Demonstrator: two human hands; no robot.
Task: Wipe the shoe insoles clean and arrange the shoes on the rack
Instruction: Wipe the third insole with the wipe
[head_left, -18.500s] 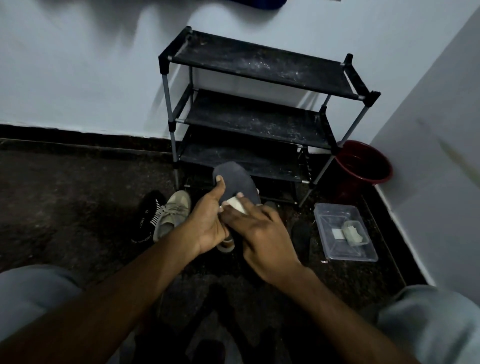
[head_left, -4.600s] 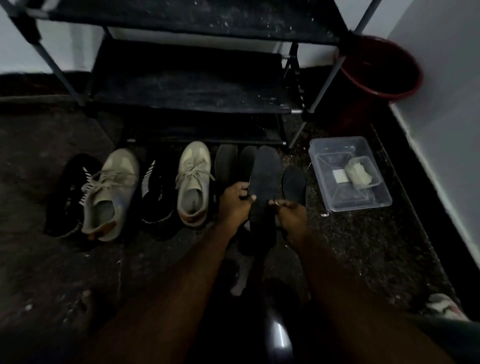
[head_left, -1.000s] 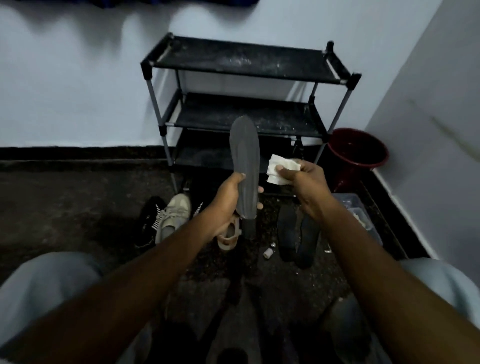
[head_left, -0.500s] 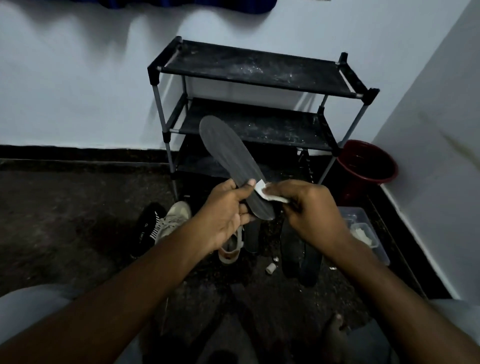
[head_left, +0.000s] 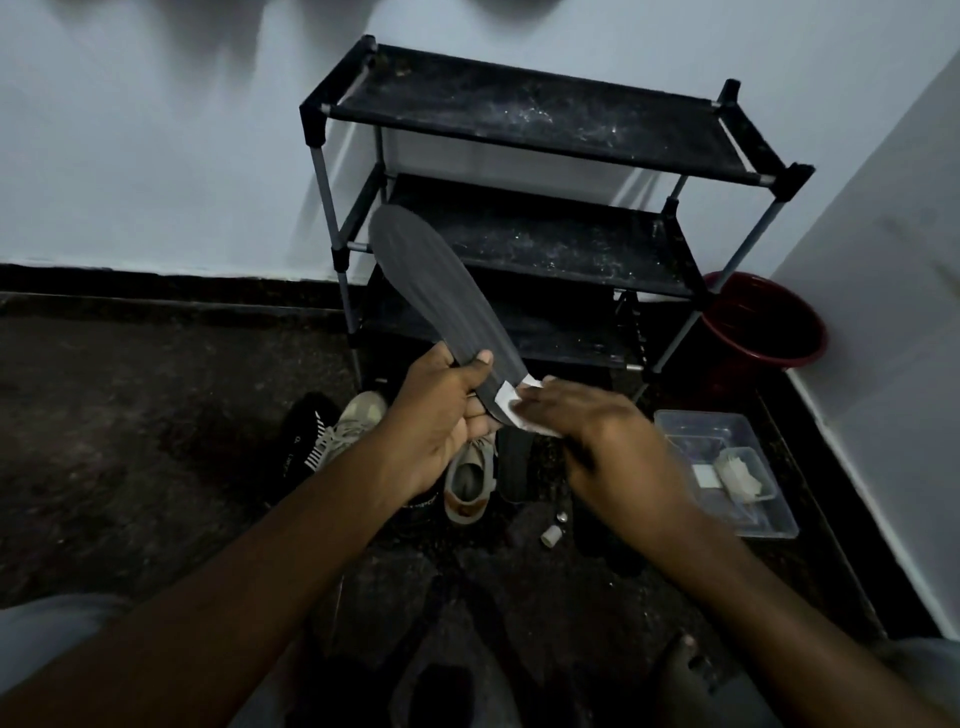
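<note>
Head view: left hand (head_left: 441, 421) grips one insole (head_left: 436, 291); right hand (head_left: 608, 441) holds one wipe (head_left: 511, 411) against it.

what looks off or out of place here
The shelves of the rack are speckled with whitish dust, while the shoes sit on the floor in front. A small pale cap-like piece lies loose on the floor near them. The insole in the left hand and wipe under the right hand look fine.
</note>
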